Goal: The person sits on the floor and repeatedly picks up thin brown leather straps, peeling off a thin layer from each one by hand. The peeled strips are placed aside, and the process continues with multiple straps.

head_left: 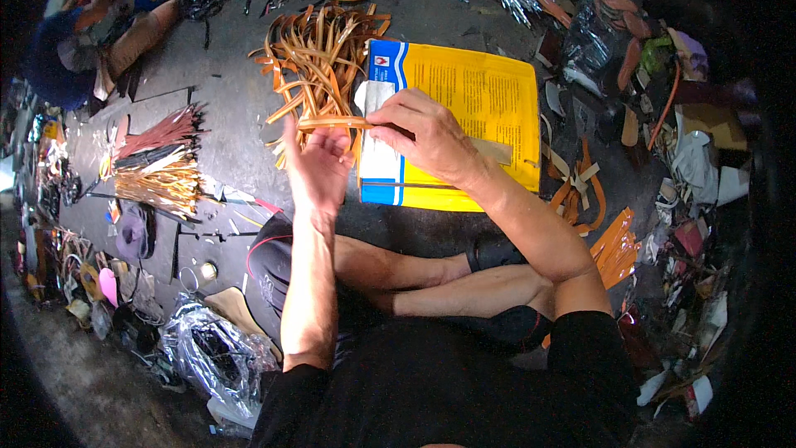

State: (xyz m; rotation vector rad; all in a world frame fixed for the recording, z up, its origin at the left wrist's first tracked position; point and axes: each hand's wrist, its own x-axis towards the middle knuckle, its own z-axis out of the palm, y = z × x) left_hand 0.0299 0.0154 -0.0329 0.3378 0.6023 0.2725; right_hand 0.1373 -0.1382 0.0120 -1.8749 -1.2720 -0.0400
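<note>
Strip (pixel 336 123), tan: at eleven o'clock of view centre; likely light, pliable; best pinched flat near an end. Right hand (pixel 433 137): clamped on three-o'clock end. Left hand (pixel 317 178): fingers apart near nine-o'clock end, contact unclear.

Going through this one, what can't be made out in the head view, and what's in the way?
All in the head view:
Right end of the brown strip: covered by the right hand.
Number of strips in the tangled pile: they overlap.
Fine print on the yellow sheet: too small.
Co-worker, upper left: partly lost in the dark rim.
</note>
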